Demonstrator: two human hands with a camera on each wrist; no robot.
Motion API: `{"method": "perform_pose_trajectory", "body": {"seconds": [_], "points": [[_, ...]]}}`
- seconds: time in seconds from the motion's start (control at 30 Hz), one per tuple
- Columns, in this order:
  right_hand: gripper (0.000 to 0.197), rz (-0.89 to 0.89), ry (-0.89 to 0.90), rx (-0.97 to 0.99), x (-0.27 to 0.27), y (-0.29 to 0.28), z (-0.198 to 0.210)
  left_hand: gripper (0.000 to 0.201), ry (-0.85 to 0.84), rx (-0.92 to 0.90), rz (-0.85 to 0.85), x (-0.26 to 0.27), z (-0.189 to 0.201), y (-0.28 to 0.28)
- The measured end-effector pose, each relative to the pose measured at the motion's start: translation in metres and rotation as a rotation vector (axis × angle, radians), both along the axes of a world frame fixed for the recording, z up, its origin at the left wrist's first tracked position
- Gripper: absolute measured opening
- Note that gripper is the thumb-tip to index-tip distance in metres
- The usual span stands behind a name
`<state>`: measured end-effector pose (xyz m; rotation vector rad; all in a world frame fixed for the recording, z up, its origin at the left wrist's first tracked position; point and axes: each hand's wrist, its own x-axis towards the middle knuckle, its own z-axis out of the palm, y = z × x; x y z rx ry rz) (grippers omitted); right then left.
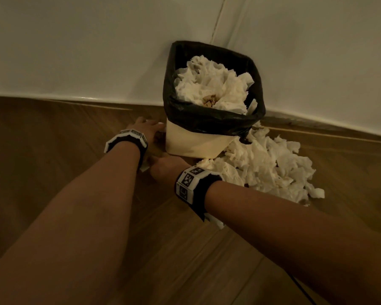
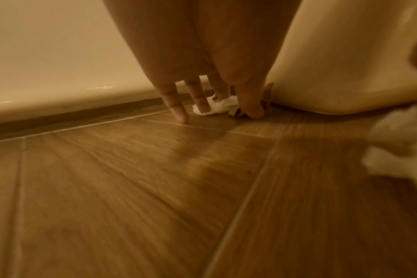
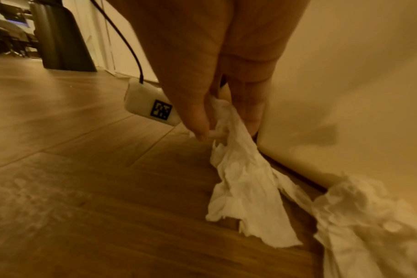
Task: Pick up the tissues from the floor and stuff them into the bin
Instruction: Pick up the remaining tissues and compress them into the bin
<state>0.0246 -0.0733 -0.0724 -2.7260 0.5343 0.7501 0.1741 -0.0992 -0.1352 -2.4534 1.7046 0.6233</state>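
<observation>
The gathering step is in hand: the right hand (image 3: 217,105) has its fingers (image 3: 198,120) clamped on a limp white tissue (image 3: 245,188) trailing on the floor (image 1: 53,133) at the bin's (image 1: 198,142) six o'clock, while the left hand (image 2: 210,80), fingers apart, presses a small scrap (image 2: 217,107) at nine o'clock. Next, I judge, both must lift and push down into the bin's already heaped crumpled tissues (image 1: 211,84); a big pile (image 1: 268,168) remains at four o'clock.

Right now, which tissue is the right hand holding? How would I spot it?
Find the bin against the wall. At its front corner, low on the floor, the right hand pinches one tissue. Unlike the crumpled pile beside the bin, it trails out long and flat from the fingertips.
</observation>
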Motion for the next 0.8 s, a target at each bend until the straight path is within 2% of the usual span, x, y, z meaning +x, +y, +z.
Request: {"method": "perform_pose_trajectory", "body": {"seconds": [0.13, 0.23, 0.33, 0.37, 0.43, 0.53, 0.63, 0.73, 0.8], "points": [[0.039, -0.04, 0.01, 0.029, 0.001, 0.002, 0.001, 0.05, 0.101, -0.009, 0.143, -0.005, 0.001, -0.005], [0.035, -0.079, -0.038, 0.026, -0.001, -0.004, 0.004, 0.041, 0.061, -0.022, 0.096, -0.011, 0.007, -0.005], [0.033, -0.245, -0.153, 0.123, -0.008, -0.016, 0.004, 0.031, 0.054, -0.02, 0.121, -0.015, 0.013, 0.002], [0.033, -0.356, -0.209, 0.207, -0.012, -0.018, 0.008, 0.031, 0.039, -0.027, 0.14, -0.016, 0.016, 0.006], [0.037, -0.419, -0.245, 0.215, -0.02, -0.021, 0.015, 0.036, 0.008, -0.049, 0.179, -0.017, 0.026, 0.016], [0.036, -0.347, -0.188, 0.154, -0.035, -0.024, 0.038, 0.042, 0.01, -0.055, 0.222, -0.02, 0.046, 0.029], [0.033, -0.173, -0.088, -0.062, -0.044, -0.021, 0.061, 0.035, -0.011, -0.045, 0.276, -0.025, 0.072, 0.042], [0.034, -0.115, -0.174, -0.143, -0.055, -0.012, 0.088, 0.032, 0.011, -0.104, 0.345, -0.033, 0.102, 0.055], [0.042, -0.144, -0.286, -0.109, -0.069, -0.007, 0.104, 0.034, 0.037, -0.169, 0.374, -0.039, 0.123, 0.066]]}}
